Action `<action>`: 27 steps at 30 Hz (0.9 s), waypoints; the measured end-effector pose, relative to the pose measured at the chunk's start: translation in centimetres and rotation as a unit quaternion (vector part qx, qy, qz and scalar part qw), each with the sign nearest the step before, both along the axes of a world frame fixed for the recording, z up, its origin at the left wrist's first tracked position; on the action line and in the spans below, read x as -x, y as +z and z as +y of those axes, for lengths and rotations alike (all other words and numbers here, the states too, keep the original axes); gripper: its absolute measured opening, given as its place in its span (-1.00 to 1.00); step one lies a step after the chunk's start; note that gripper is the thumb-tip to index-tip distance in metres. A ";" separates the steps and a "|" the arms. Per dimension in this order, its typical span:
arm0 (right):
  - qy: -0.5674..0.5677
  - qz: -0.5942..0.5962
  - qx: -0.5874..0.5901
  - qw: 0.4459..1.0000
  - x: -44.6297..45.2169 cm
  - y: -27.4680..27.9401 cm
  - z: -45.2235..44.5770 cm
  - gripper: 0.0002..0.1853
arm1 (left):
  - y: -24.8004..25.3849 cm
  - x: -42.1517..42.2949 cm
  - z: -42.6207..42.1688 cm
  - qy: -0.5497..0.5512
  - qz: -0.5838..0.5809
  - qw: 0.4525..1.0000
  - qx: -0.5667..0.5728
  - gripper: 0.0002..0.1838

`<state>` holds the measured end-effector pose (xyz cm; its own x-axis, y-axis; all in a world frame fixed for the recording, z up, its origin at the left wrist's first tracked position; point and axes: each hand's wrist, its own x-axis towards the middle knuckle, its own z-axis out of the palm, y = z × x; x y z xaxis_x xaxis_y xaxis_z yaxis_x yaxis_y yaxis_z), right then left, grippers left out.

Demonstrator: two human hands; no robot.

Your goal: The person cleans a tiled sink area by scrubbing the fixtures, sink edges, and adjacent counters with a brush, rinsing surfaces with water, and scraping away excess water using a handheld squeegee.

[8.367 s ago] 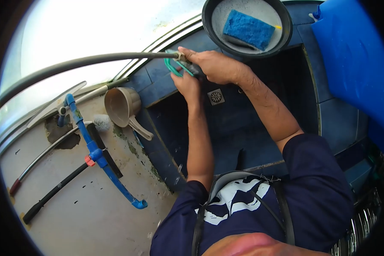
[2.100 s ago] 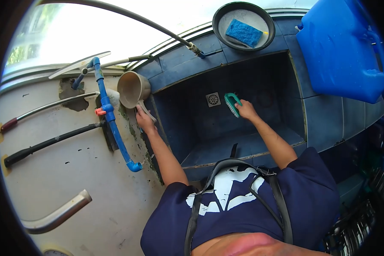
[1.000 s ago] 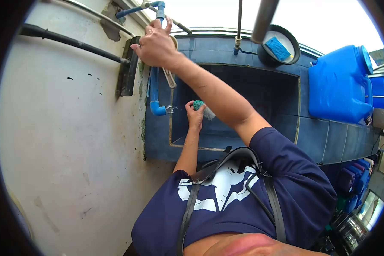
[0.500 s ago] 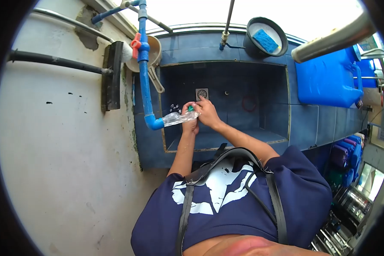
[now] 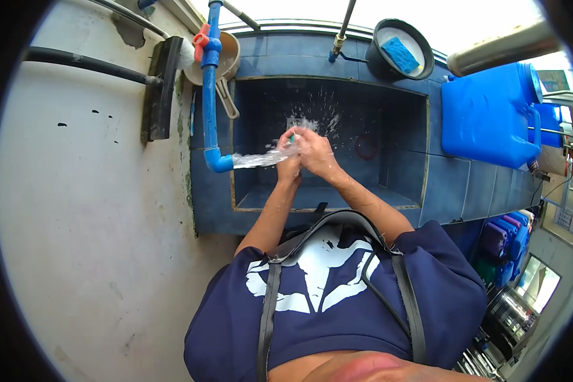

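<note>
A green scrub brush [image 5: 292, 138] is held over the sink [image 5: 402, 121], where it is almost wholly covered by the hands and shows only as a small green sliver. It is gripped by the left hand [image 5: 287, 164], whose fingers are curled in around it. The right hand [image 5: 317, 155] is pressed against the left, its fingers bent over the top; whether the brush is also clasped by them cannot be told. Both hands are struck by a water stream [image 5: 257, 160] from the blue pipe [image 5: 210, 118], and droplets are scattered across the sink. A red valve handle [image 5: 201, 42] is fitted on the pipe, partly backed by a beige dipper [image 5: 230, 56]. A blue sponge [image 5: 400, 55] is held in a black tub [image 5: 382, 65] on the tiled tabletop [image 5: 449, 188], near a blue jerrycan [image 5: 480, 124].
</note>
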<state>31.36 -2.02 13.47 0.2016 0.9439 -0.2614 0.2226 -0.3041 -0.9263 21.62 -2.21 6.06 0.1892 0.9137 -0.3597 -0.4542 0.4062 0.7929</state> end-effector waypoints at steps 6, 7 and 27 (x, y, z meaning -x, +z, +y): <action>0.043 -0.149 -0.039 0.987 -1.1 -2.6 5.6 -0.53 | -1.7 0.6 -0.5 -0.074 0.138 0.983 -0.094 -0.64; 0.051 -0.111 0.014 0.992 -0.9 -2.4 7.6 -0.48 | -1.5 0.5 -0.1 -0.097 0.188 0.971 -0.113 -0.66; 0.172 0.293 0.184 0.922 4.6 -9.4 19.8 -0.57 | -3.3 7.5 -0.9 -0.283 0.467 0.794 -0.266 -0.50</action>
